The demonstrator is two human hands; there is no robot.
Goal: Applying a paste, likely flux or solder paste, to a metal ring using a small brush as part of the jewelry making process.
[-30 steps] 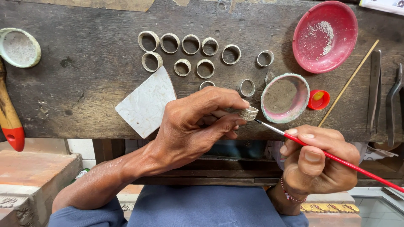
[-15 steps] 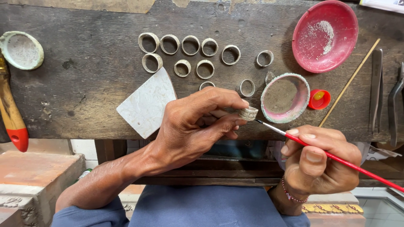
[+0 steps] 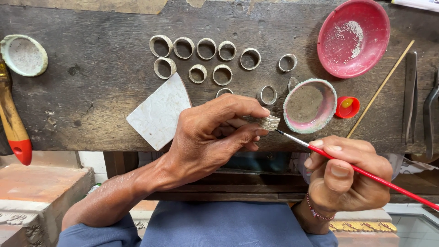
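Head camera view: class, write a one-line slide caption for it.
Left hand pinches a small metal ring while right hand touches a red paintbrush to it.

- No packages, signs or screens in view.
- Only possible candidate: white flat paper-like edge [image 3: 418, 3] at top right corner, cut off by the frame, lying past the far edge of the dark wooden desk [image 3: 91, 91]; cannot tell whether it is a label or a sheet.
- Nothing else on the desk bears a label.
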